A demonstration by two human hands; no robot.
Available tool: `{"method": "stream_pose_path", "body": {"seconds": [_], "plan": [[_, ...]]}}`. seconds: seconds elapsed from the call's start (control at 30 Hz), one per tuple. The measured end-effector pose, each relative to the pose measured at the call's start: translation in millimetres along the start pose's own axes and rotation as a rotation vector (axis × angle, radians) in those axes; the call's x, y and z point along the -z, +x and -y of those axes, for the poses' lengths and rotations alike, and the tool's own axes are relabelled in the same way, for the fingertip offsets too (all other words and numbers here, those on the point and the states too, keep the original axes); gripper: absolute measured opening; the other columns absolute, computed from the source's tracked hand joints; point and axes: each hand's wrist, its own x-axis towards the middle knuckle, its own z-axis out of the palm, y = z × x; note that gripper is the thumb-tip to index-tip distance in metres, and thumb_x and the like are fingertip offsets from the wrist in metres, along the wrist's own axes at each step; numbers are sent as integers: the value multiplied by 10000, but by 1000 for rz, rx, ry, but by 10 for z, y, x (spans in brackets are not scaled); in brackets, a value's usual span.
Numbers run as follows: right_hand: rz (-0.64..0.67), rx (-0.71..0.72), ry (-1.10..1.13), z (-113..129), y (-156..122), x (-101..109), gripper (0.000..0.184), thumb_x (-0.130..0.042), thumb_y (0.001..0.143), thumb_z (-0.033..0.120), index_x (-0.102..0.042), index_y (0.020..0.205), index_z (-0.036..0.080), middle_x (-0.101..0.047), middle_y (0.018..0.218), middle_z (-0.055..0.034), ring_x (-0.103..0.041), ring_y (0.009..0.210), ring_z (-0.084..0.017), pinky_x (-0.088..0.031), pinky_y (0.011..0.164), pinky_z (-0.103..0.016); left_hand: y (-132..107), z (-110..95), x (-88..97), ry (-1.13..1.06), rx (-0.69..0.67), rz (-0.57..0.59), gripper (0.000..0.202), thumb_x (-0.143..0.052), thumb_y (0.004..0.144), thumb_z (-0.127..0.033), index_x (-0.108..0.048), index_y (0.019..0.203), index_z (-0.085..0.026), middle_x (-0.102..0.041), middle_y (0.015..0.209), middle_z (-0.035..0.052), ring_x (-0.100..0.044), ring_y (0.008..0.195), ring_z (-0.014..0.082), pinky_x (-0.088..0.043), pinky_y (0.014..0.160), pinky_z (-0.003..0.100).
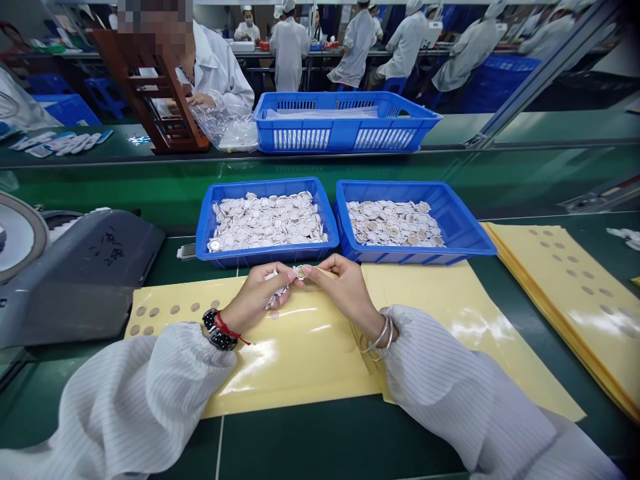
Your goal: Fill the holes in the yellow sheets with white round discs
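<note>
My left hand [263, 291] is closed around several small white round pieces [277, 290] gathered in its palm. Between its thumb and forefinger it grips one more small white round piece [300, 272] with a tan centre. My right hand [345, 287] pinches at the right edge of that same piece, thumb and finger together. Both hands hover over a glossy yellow sheet [300, 360] that carries grey-brown round discs [175, 309] on its left part. Just beyond my fingers, a blue bin [265, 255] holds many white round pieces. A second blue bin [415, 253] holds similar pieces, some with tan centres.
Another yellow sheet [480, 313] lies under my right arm, and a stack of yellow sheets [565, 287] sits at right. A grey machine [80, 280] stands at left. Across the bench are a blue basket [345, 137], a brown rack [165, 100] and a co-worker handling clear plastic [227, 123].
</note>
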Motion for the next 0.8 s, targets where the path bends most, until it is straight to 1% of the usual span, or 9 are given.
{"method": "stream_pose_path", "body": {"seconds": [0.13, 0.37, 0.7, 0.8], "plan": [[-22, -5, -2, 6, -2, -10, 357, -707, 585, 462, -521, 608, 158, -524, 598, 17, -484, 588, -118, -367, 545, -247, -1, -2, 1, 17, 4, -3, 231, -611, 751, -343, -615, 713, -116, -586, 662, 23, -365, 409, 31, -223, 358, 169], [-26, 8, 4, -4, -7, -9, 345, -710, 587, 444, -523, 613, 156, -516, 594, 24, -475, 581, -112, -363, 538, -240, 0, 11, 15, 42, 3, 15, 230, -579, 787, -336, -620, 731, -117, -523, 540, -2, -341, 394, 42, -206, 356, 175], [-46, 23, 0, 0, -22, -13, 337, -719, 581, 427, -519, 599, 157, -517, 587, 26, -474, 578, -110, -366, 546, -240, 5, 21, 22, 54, 5, 27, 237, -572, 799, -338, -618, 735, -115, -476, 489, -18, -333, 389, 44, -210, 357, 174], [-49, 25, 2, -2, -23, -17, 329, -720, 583, 418, -524, 601, 155, -521, 587, 24, -475, 581, -110, -367, 551, -241, 4, 14, 20, 53, 1, 29, 237, -574, 797, -341, -619, 736, -117, -484, 500, -16, -334, 390, 43, -209, 352, 173]]}}
